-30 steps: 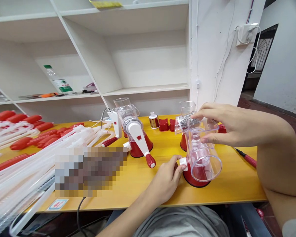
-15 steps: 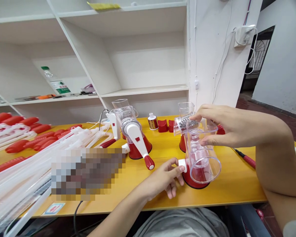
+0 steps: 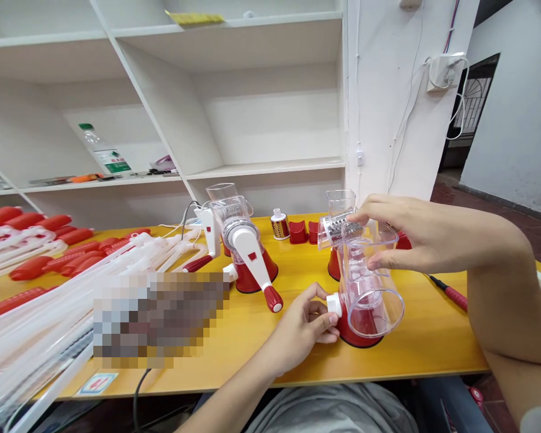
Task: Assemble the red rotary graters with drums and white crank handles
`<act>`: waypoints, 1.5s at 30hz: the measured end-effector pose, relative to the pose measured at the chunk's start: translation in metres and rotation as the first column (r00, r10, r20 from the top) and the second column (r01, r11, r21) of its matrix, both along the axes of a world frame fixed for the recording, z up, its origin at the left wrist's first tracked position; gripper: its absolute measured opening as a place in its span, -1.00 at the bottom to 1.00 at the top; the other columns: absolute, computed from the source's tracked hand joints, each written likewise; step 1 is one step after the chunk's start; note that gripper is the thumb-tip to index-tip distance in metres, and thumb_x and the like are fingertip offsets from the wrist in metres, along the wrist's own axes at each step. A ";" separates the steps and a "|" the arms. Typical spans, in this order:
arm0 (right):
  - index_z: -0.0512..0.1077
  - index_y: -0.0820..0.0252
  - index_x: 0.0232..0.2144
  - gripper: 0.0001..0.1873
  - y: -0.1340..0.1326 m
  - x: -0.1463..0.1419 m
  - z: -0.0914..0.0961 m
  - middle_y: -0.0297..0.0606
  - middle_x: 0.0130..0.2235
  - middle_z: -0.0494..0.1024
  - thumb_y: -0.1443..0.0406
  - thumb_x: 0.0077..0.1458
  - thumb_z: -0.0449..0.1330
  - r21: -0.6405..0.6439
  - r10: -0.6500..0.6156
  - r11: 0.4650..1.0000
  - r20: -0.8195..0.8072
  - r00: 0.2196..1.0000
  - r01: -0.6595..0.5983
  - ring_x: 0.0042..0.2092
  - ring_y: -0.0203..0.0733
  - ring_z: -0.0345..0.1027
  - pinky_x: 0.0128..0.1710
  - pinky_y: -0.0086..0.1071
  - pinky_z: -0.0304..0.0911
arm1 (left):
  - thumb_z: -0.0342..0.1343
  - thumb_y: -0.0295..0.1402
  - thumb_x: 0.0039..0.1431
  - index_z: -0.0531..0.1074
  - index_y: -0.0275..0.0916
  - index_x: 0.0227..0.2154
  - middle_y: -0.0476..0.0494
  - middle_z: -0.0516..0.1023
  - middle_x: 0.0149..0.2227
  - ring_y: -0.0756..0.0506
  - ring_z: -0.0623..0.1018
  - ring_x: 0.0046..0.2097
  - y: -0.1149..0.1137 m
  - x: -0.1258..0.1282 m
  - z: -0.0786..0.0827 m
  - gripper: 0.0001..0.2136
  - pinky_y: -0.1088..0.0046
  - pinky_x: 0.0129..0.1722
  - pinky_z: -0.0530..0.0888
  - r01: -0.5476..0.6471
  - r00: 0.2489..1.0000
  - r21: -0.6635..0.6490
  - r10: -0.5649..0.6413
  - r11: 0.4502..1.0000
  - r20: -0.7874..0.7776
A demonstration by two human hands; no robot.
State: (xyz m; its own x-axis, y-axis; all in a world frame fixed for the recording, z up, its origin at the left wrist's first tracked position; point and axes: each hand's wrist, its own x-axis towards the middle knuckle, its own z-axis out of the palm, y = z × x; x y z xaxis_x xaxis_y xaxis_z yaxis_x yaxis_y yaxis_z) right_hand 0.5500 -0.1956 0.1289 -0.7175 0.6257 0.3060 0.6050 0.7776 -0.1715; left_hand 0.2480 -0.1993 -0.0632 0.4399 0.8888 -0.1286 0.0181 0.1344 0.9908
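Observation:
A clear plastic rotary grater body (image 3: 369,282) stands on its red suction base (image 3: 358,335) near the front edge of the yellow table (image 3: 261,343). My right hand (image 3: 415,237) grips the rim of its clear feed hopper from above. My left hand (image 3: 304,328) pinches the small white knob (image 3: 333,304) on the left side of the base, fingers curled round it. Behind it stands a second grater (image 3: 338,231) with a metal drum showing.
A finished grater with a white crank and red handle (image 3: 252,258) stands at centre. White and red handle parts (image 3: 49,264) are piled at left. Small red pieces (image 3: 298,231) and a drum (image 3: 279,222) sit at the back; a red-handled screwdriver (image 3: 448,291) lies right. Shelves behind.
My left hand's fingers loosened and reset on the white knob, now curled round it again. My right hand has stayed on the hopper rim.

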 end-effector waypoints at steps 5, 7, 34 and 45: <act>0.55 0.10 0.51 -0.26 -0.002 0.000 0.001 0.03 0.34 0.67 -0.12 0.51 0.36 -0.010 0.009 1.000 -0.014 1.000 -0.010 0.19 0.17 0.67 0.28 0.04 0.56 | 0.44 0.00 0.43 0.35 -0.14 -0.15 -0.14 0.66 -0.11 -0.13 0.69 -0.09 -0.002 0.000 -0.012 -0.58 0.34 -0.07 0.68 0.014 0.991 0.250 0.019 0.968 -0.130; 0.55 0.15 0.50 -0.26 -0.002 -0.001 0.002 0.05 0.32 0.68 -0.12 0.51 0.35 -0.008 0.005 1.000 -0.008 1.000 -0.005 0.18 0.17 0.67 0.29 0.04 0.55 | 0.31 -0.15 0.49 0.33 -0.13 -0.20 -0.15 0.67 -0.14 -0.15 0.67 -0.11 -0.002 0.000 -0.016 -0.72 0.32 -0.08 0.64 0.028 0.976 0.388 0.059 0.921 -0.211; 0.59 0.19 0.39 -0.34 0.003 -0.009 0.009 -0.07 0.07 0.76 -0.05 0.45 0.41 0.029 0.031 0.999 0.036 0.999 -0.032 -0.03 0.06 0.63 0.01 -0.14 0.48 | 0.51 -0.19 0.36 0.44 -0.16 -0.12 -0.11 0.64 -0.15 -0.14 0.66 -0.10 0.012 0.003 -0.033 -0.66 0.32 -0.03 0.60 -0.058 0.998 0.407 0.053 0.912 0.022; 0.55 0.24 0.45 -0.20 0.001 -0.010 0.009 0.02 0.20 0.75 -0.16 0.44 0.40 0.025 0.004 1.000 0.065 0.998 -0.005 0.07 0.18 0.67 0.12 -0.06 0.51 | 0.47 -0.16 0.31 0.46 -0.15 -0.14 -0.18 0.74 -0.10 -0.17 0.71 -0.09 0.009 0.004 -0.026 -0.69 0.29 -0.09 0.64 -0.092 0.992 0.405 0.121 0.910 -0.046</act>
State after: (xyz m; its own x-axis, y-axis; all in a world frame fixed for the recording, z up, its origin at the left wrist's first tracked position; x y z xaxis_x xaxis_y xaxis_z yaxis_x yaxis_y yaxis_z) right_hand 0.5405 -0.1944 0.1383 -0.7393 0.6151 0.2742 0.6106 0.7839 -0.1123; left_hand 0.2523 -0.1908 -0.0890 0.3427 0.9127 0.2226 0.0957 -0.2696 0.9582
